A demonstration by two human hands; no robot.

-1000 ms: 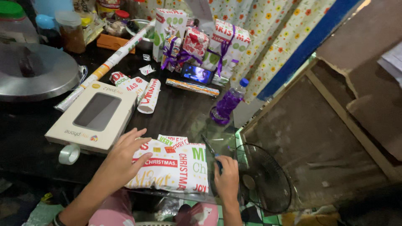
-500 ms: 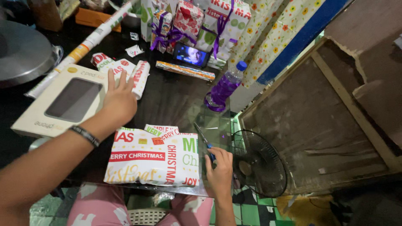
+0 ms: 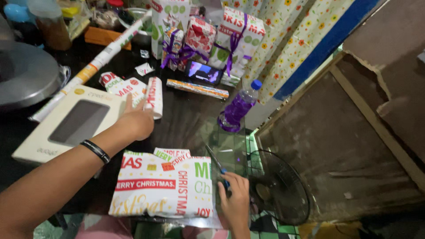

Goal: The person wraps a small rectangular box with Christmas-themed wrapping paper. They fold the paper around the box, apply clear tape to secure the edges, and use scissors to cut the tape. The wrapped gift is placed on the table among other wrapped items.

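My left hand (image 3: 138,123) reaches across the dark table, its fingers curled at the lower end of a small rolled strip of wrapping paper (image 3: 154,96). More curled scraps (image 3: 124,85) lie beside it. A parcel wrapped in white festive paper (image 3: 164,186) lies at the near edge, under my left forearm. My right hand (image 3: 234,199) rests at the parcel's right side and holds scissors (image 3: 215,164) with a blue handle, blades pointing away from me.
A flat white tablet box (image 3: 75,124) lies left of my left hand. Behind stand wrapped gifts with purple ribbon (image 3: 199,40), a lit phone (image 3: 203,73), a long paper roll (image 3: 106,55) and a purple bottle (image 3: 239,108). A black fan (image 3: 283,186) sits low right.
My left hand left the parcel, reached forward over the tablet box, then curled its fingers at the small paper roll. My right hand kept hold of the scissors.
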